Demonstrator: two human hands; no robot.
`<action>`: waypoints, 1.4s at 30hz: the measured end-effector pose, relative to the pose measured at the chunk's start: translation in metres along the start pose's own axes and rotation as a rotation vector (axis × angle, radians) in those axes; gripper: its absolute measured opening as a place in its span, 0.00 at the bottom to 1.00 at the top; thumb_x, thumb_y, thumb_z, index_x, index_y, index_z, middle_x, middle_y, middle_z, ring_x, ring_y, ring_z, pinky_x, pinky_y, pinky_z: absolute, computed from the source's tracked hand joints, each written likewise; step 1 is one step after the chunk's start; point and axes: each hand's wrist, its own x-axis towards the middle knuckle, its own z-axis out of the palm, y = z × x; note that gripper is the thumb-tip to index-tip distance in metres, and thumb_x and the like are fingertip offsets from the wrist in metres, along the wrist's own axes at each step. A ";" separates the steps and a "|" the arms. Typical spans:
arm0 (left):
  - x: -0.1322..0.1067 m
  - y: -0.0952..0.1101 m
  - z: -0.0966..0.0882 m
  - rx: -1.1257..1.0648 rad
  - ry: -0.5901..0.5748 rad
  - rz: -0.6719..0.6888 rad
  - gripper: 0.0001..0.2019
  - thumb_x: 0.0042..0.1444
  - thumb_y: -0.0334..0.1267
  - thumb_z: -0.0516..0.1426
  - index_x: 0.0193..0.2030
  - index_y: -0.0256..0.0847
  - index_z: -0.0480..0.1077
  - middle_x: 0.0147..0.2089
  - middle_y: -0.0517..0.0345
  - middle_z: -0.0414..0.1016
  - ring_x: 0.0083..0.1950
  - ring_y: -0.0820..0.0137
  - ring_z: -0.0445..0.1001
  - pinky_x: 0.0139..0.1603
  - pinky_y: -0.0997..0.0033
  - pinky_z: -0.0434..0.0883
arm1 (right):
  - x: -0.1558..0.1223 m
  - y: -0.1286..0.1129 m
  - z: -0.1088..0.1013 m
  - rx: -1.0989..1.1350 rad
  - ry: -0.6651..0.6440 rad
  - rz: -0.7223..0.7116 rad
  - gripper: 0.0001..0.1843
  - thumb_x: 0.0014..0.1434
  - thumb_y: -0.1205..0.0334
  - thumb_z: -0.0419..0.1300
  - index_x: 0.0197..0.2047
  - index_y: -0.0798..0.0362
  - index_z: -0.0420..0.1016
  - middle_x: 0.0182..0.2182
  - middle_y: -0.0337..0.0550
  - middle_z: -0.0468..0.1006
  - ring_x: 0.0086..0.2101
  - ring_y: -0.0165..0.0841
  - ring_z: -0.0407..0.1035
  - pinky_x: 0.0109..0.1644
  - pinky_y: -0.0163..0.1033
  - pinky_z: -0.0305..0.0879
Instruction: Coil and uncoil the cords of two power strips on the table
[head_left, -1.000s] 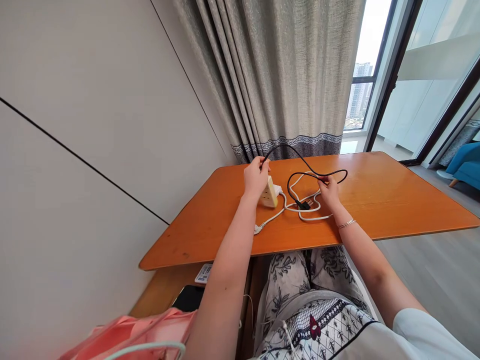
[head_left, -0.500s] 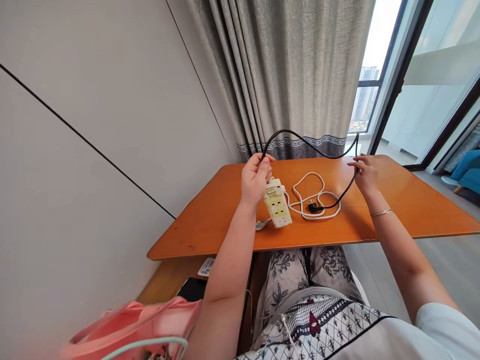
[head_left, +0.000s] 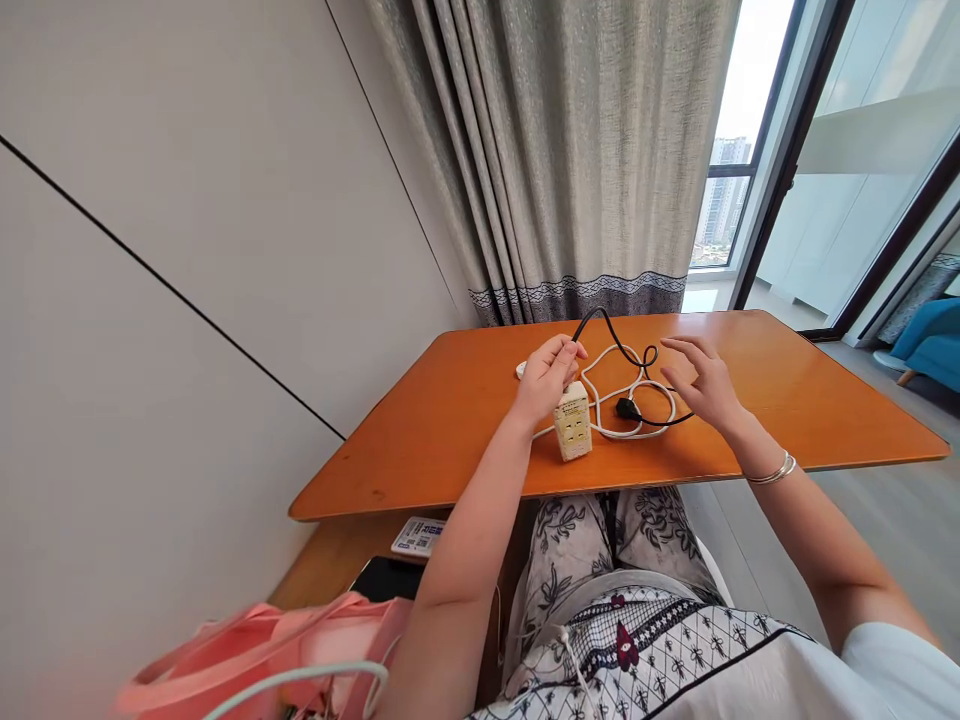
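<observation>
While the left hand (head_left: 546,378) is closed on the black cord (head_left: 602,311), thumb against fingers, the right hand (head_left: 703,385) is bare, its thumb and fingers spread apart with nothing between them. Cord comes up out of the left fist, arcs over to the right, drops into a small loop, then passes by the right fingertips; contact there unclear. Its end curves back left to the black plug (head_left: 626,408), body lying roughly sideways, cable leaving on the right; prongs too small to read.

Socket block (head_left: 575,425) is just below the left fingers and slightly right of them, well left of the right hand. Long axis runs near up-down in view, leaning a little, socket face toward the wearer, top end up at the hand. Can't tell if the left fingers also grip the block, or if its lower end rests on the table (head_left: 420,420).

White cord (head_left: 637,436) lies in loose loops on the table right of the block, black plug among them. White plug (head_left: 520,370), partly hidden, sits just left of the left hand.
</observation>
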 end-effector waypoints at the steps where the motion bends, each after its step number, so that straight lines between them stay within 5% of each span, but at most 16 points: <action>1: -0.001 0.001 0.002 -0.018 -0.020 -0.015 0.22 0.56 0.61 0.60 0.32 0.41 0.67 0.18 0.71 0.48 0.17 0.79 0.47 0.18 0.78 0.50 | 0.003 -0.004 0.008 -0.005 -0.022 -0.016 0.25 0.63 0.53 0.60 0.63 0.46 0.70 0.57 0.52 0.74 0.58 0.45 0.68 0.64 0.55 0.63; 5: -0.005 0.002 0.005 -0.133 -0.066 -0.041 0.20 0.57 0.58 0.61 0.34 0.41 0.66 0.21 0.69 0.55 0.18 0.79 0.56 0.20 0.78 0.57 | 0.002 0.005 0.046 -0.175 -0.164 0.040 0.32 0.61 0.55 0.61 0.67 0.49 0.64 0.61 0.54 0.71 0.64 0.51 0.59 0.69 0.68 0.47; 9: -0.007 -0.001 0.002 -0.210 0.008 -0.028 0.19 0.57 0.57 0.61 0.35 0.42 0.66 0.27 0.64 0.66 0.21 0.79 0.64 0.24 0.76 0.63 | -0.006 0.020 0.071 -0.253 -0.212 0.057 0.15 0.66 0.62 0.53 0.53 0.49 0.75 0.45 0.51 0.79 0.55 0.49 0.68 0.68 0.72 0.44; 14: -0.008 -0.009 0.002 -0.143 0.088 0.005 0.19 0.58 0.58 0.59 0.37 0.43 0.65 0.38 0.56 0.77 0.33 0.71 0.76 0.36 0.70 0.73 | -0.006 0.005 0.066 -0.126 -0.008 -0.067 0.17 0.70 0.60 0.46 0.51 0.49 0.76 0.36 0.47 0.74 0.39 0.42 0.68 0.53 0.53 0.66; 18: -0.006 -0.014 0.010 -0.053 0.076 0.056 0.22 0.58 0.62 0.58 0.36 0.43 0.65 0.43 0.50 0.80 0.45 0.64 0.79 0.48 0.61 0.75 | 0.000 -0.022 0.054 -0.154 0.016 -0.187 0.16 0.70 0.58 0.50 0.50 0.48 0.78 0.32 0.45 0.70 0.36 0.40 0.66 0.43 0.47 0.64; 23: -0.005 -0.015 0.020 0.043 0.054 0.138 0.22 0.60 0.61 0.55 0.38 0.43 0.67 0.44 0.49 0.80 0.48 0.61 0.78 0.53 0.58 0.72 | 0.008 -0.047 0.049 -0.180 -0.042 -0.357 0.13 0.69 0.60 0.52 0.46 0.48 0.78 0.31 0.45 0.70 0.35 0.39 0.65 0.42 0.45 0.61; 27: -0.005 -0.013 0.022 0.235 0.058 0.168 0.20 0.63 0.59 0.53 0.39 0.42 0.69 0.38 0.53 0.79 0.41 0.65 0.78 0.45 0.65 0.72 | 0.016 -0.059 0.053 -0.113 -0.062 -0.356 0.11 0.69 0.60 0.52 0.47 0.48 0.76 0.32 0.44 0.74 0.35 0.38 0.68 0.41 0.44 0.62; 31: -0.005 -0.014 0.020 0.344 0.044 0.119 0.19 0.64 0.57 0.52 0.40 0.42 0.70 0.31 0.59 0.75 0.32 0.70 0.74 0.33 0.71 0.69 | 0.027 -0.065 0.052 0.007 -0.078 -0.206 0.11 0.65 0.54 0.60 0.47 0.50 0.72 0.34 0.44 0.77 0.33 0.36 0.70 0.42 0.43 0.65; 37: 0.001 -0.017 0.005 0.057 0.150 0.052 0.22 0.58 0.62 0.58 0.34 0.42 0.66 0.22 0.65 0.67 0.22 0.76 0.65 0.23 0.76 0.63 | 0.033 -0.046 0.029 0.217 -0.343 -0.131 0.14 0.68 0.50 0.56 0.42 0.51 0.75 0.33 0.42 0.79 0.33 0.33 0.70 0.40 0.39 0.65; 42: 0.004 -0.012 0.002 -0.144 0.112 -0.035 0.24 0.50 0.61 0.64 0.32 0.42 0.64 0.21 0.66 0.66 0.22 0.75 0.66 0.21 0.78 0.63 | 0.038 -0.039 0.024 0.332 -0.209 -0.098 0.19 0.70 0.50 0.52 0.40 0.52 0.78 0.29 0.40 0.73 0.31 0.31 0.67 0.37 0.37 0.64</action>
